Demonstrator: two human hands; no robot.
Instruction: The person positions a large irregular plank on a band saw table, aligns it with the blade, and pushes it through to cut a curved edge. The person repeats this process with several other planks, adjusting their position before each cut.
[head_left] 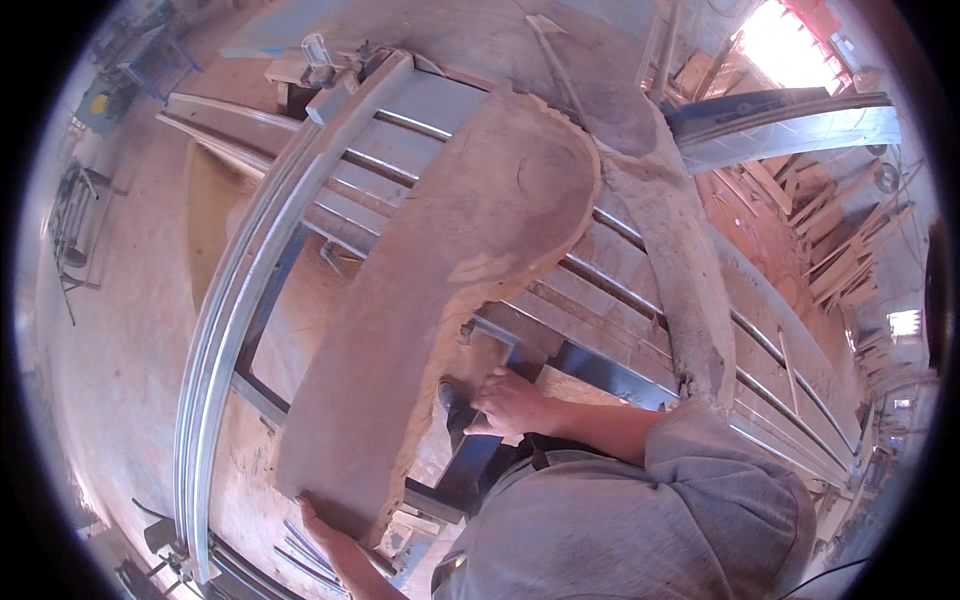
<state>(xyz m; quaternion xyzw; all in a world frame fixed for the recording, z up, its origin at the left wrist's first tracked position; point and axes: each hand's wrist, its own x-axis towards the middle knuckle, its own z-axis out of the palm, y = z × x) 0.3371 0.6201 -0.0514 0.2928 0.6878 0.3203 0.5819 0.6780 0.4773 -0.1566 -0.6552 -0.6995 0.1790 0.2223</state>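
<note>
A long brown wooden slab [370, 330] with a wavy raw edge lies across a metal frame with rails. It is broad and rounded at its far end. My left hand [322, 530] grips the slab's near left corner, with some of its fingers hidden. To the right of the slab's near half, my right hand [512, 402] hangs in front of my body, apart from the wavy edge. Its fingers are loosely bent and apart, and I see nothing in them.
A second, paler raw-edged slab [690, 270] lies to the right on the metal rails [615, 228]. A long metal beam [225, 300] curves along the left. Scrap wood [850, 250] is heaped at the right. My dark shoe [452, 408] shows beneath my right hand.
</note>
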